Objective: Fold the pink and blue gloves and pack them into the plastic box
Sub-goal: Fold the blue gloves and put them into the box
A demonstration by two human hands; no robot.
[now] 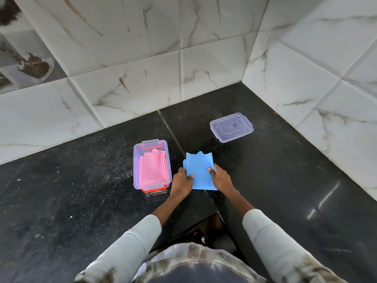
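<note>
A clear plastic box (136,160) stands on the black counter, left of centre, with the folded pink gloves (152,169) lying inside it. Just to its right lie the folded blue gloves (201,170), flat on the counter with their fingertips pointing away from me. My left hand (182,180) pinches the left edge of the blue gloves, thumb on top. My right hand (219,177) pinches their right edge the same way.
The box's clear lid (231,127) lies apart at the back right of the counter (81,190). White marble-tiled walls (204,58) close in behind and on the right. The counter's front edge (183,233) has a notch near my body.
</note>
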